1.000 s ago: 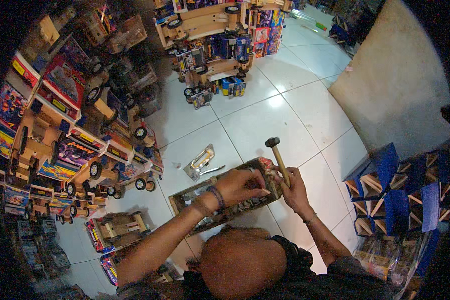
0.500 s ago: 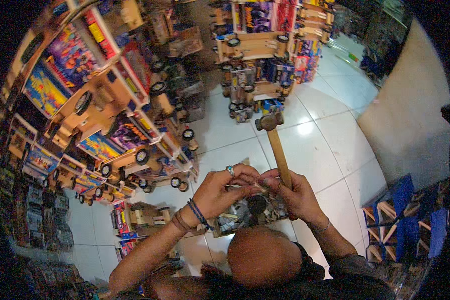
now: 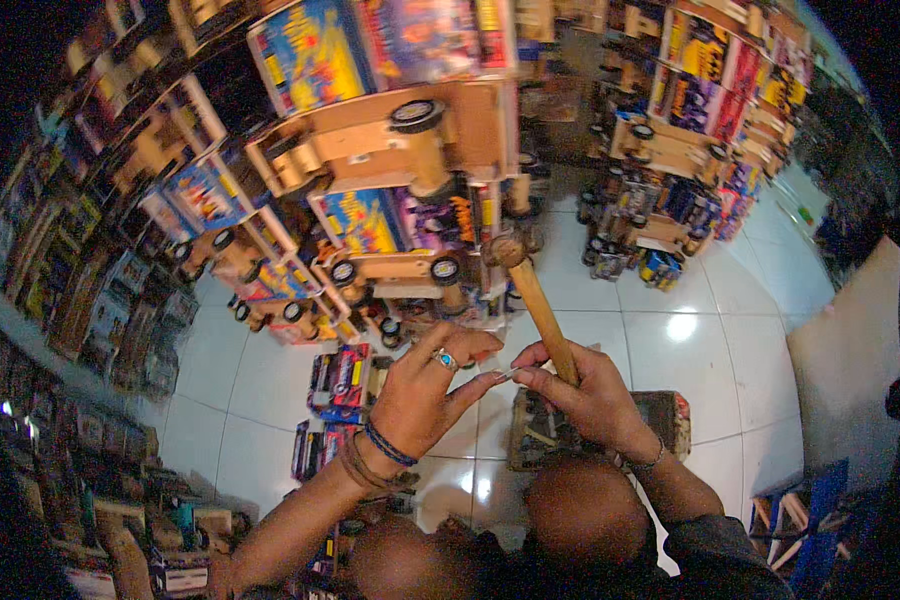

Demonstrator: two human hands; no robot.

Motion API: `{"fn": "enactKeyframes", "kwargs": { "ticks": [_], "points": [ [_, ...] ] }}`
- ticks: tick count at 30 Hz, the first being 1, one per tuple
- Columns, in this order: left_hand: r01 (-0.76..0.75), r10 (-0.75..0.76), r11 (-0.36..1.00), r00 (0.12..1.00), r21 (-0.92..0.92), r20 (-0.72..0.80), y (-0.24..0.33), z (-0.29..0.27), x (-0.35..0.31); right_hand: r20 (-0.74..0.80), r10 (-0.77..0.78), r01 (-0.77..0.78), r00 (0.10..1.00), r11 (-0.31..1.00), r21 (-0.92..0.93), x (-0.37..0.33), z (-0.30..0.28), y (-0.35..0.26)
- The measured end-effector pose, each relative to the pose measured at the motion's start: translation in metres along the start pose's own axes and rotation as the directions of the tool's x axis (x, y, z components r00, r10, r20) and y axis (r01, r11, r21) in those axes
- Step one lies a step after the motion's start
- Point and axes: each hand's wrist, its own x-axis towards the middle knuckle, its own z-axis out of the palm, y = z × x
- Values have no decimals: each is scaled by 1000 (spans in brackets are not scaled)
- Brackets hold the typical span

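Note:
My right hand (image 3: 595,400) is wrapped round the wooden handle of a hammer (image 3: 545,320), whose metal head points up and away. Its thumb and forefinger are also brought together in front of the handle. Just beside them my left hand (image 3: 415,390), with a ring and dark wrist bands, has its fingers curled and its thumb tip close to the right one. Something tiny and pale seems to sit between the fingertips, too small to name. Below the right hand is an open box (image 3: 530,440) of small loose pieces, partly hidden by my hand and legs.
Wooden toy trucks (image 3: 370,130) with black wheels and colourful printed panels are stacked high ahead and left. A second truck stack (image 3: 670,140) stands right of it. Smaller printed toys (image 3: 340,385) lie left of my hands on white floor tiles (image 3: 740,370). Blue pieces (image 3: 820,520) sit at lower right.
The view has swung left, so the truck stacks appear further right. The hammer head now overlaps the nearer stack. My left finger and thumb have parted somewhat; the right hand keeps the hammer.

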Motion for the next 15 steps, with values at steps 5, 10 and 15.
{"fn": "enactKeyframes", "kwargs": {
  "ticks": [5, 10, 15],
  "points": [
    [292, -339, 804, 941, -518, 6, -13, -49, -54, 191, -176, 205, 966, 969, -140, 20, 47, -14],
    [507, -624, 449, 767, -736, 147, -22, -89, -111, 323, -186, 264, 928, 940, -218, 38, 111, -23],
    [559, -746, 345, 651, -754, 142, -30, -112, -150, 445, -317, 387, 838, 919, -74, 45, 152, -19]
  ]
}}
